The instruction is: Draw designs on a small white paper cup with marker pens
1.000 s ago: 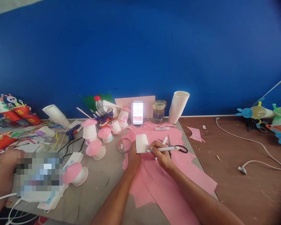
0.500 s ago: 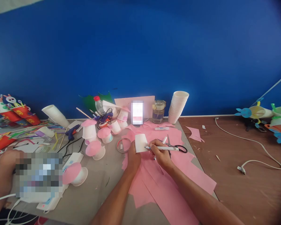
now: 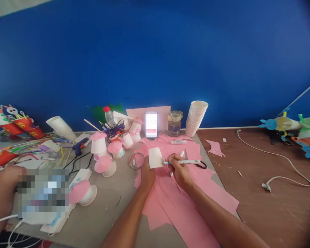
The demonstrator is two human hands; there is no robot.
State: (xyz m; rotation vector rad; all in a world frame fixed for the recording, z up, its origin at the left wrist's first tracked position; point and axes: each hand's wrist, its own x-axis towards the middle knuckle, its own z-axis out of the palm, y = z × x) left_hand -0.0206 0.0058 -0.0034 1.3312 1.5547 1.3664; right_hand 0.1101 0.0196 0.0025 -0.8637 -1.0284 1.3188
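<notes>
on pink paper — left hand grips cup, right hand pen.

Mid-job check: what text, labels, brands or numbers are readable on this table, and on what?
Nothing can be read clearly.
On the red cups: yellow marks, too blurred to read.
On the phone screen: blurred out.
On the bottle: any print too small.
On the paper cup in the left hand and the pen in the right hand: no legible writing.
</notes>
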